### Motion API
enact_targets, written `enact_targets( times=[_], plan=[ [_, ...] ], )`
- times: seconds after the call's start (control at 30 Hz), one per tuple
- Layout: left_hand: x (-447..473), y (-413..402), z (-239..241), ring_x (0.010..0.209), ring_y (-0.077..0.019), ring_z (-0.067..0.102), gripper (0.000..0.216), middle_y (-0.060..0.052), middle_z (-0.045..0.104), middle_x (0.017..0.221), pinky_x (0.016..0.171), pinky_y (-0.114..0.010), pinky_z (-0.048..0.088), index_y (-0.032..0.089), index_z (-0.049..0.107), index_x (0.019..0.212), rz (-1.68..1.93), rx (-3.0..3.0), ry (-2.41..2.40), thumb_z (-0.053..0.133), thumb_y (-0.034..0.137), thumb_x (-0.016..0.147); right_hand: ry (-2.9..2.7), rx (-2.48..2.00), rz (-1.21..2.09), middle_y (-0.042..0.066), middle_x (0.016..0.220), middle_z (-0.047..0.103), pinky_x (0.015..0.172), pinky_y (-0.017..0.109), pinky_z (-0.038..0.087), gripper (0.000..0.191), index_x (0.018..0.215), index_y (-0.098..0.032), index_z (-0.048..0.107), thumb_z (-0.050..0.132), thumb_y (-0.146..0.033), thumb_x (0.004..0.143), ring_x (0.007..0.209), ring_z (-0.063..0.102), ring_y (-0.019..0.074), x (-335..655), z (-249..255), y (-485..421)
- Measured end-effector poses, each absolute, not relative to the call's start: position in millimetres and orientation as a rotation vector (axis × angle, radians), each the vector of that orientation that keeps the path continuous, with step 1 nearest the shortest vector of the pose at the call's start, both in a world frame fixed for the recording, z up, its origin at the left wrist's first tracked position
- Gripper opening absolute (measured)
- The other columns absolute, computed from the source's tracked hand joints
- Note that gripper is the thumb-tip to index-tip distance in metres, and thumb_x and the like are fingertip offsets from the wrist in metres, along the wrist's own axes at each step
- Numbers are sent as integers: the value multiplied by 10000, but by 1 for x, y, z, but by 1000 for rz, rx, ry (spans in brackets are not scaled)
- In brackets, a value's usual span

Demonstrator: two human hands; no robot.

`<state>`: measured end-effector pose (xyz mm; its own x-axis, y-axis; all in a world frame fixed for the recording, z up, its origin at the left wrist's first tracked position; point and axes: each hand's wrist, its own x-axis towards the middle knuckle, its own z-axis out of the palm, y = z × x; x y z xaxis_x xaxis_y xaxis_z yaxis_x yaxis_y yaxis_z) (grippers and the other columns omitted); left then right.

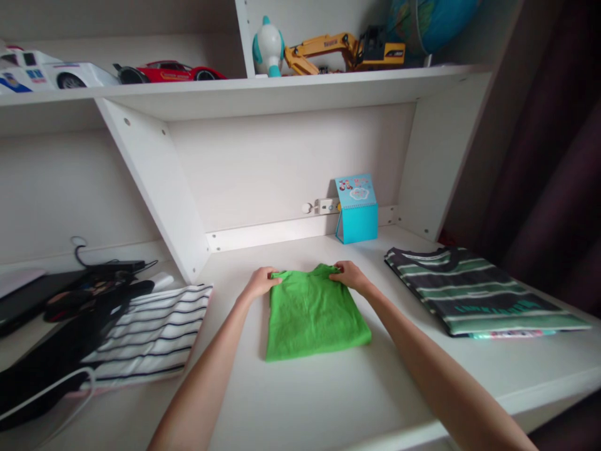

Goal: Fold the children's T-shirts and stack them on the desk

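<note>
The white table [328, 407] fills the near view. At its left a striped top [154, 335] lies folded. The left hand [260, 283] pinches the far left corner of the green shirt [312, 316], which lies mid-table as a narrow rectangle. The right hand [350, 275] pinches the far right corner, so each grip is closed on cloth. At right a dark striped shirt [474, 294] lies folded. Judging by its shape, the green shirt looks nearly folded.

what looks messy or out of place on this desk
Nothing is spilled or damaged. The green shirt sits slightly askew, its far corners pinched by the left hand and right hand. On the left, a black bag overlaps the white striped garment, with tangled black cables behind it.
</note>
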<state>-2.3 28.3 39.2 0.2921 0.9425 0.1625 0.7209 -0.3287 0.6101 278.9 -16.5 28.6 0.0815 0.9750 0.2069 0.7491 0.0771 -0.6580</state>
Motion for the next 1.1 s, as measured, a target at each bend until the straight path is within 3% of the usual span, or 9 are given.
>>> enact_targets(
  times=[0.13,0.27,0.37,0.5,0.57,0.67,0.8,0.97,1.1],
  plan=[
    [2,-2,104,783,-152,573,349,-58,606,1014,731,-261,461,160,601,978,1229,2184,1246,599,367,697,-1586,-1466,301,23,802,605,621,207,412,223,916,-151,556,551,-311,761,718,546,132,284,79,-40],
    [0,-47,158,929,-163,558,305,-35,598,1016,847,-271,426,172,557,995,1406,2313,1068,559,350,747,-1503,-1032,-6,32,873,581,691,239,423,200,897,-179,526,550,-339,779,789,534,144,286,124,-97],
    [-15,-68,157,960,-164,556,215,-19,615,985,885,-273,399,190,559,963,1089,2478,1065,513,234,757,-1752,-1020,-19,40,880,582,703,247,427,137,894,-181,547,542,-267,787,781,537,140,282,129,-150],
    [-36,-80,124,1029,-179,550,387,-3,609,1109,907,-270,392,243,566,1087,272,2516,1077,554,175,706,-2414,-1019,585,40,898,642,718,239,460,207,944,-193,618,560,-329,799,810,594,149,284,113,-192],
    [-33,-88,112,1116,-199,504,462,-13,553,1223,962,-285,356,259,537,1175,115,2510,1082,596,242,717,-2457,-1061,709,40,934,661,769,258,468,263,980,-202,634,515,-383,831,862,608,164,287,106,-189],
    [-2,-104,100,1269,-224,342,475,-42,378,1391,1047,-326,256,250,471,1266,245,2569,1095,502,419,824,-2304,-1146,484,54,1149,599,918,311,414,335,1106,-215,601,418,-382,880,1053,549,191,288,94,-155],
    [49,-127,77,1337,-338,120,680,-111,166,1472,1050,-499,191,231,290,1388,139,2501,1193,369,608,827,-2461,-1212,381,56,1394,365,1066,361,255,463,1286,-196,480,389,-408,884,1293,300,226,284,63,-101],
    [56,-124,59,1330,-366,118,690,-122,220,1456,1028,-567,151,265,362,1355,1,2546,1229,252,679,814,-2559,-1415,242,117,1398,345,1065,360,262,538,1371,-136,347,298,-430,922,1289,308,222,284,27,-96],
    [40,-102,70,1322,-340,188,576,-94,287,1434,1004,-596,157,318,499,1246,-68,2578,1270,191,619,863,-2467,-1719,-132,195,1227,521,935,408,408,504,1306,-85,437,375,-389,909,1154,470,282,263,30,-141]
  ],
)
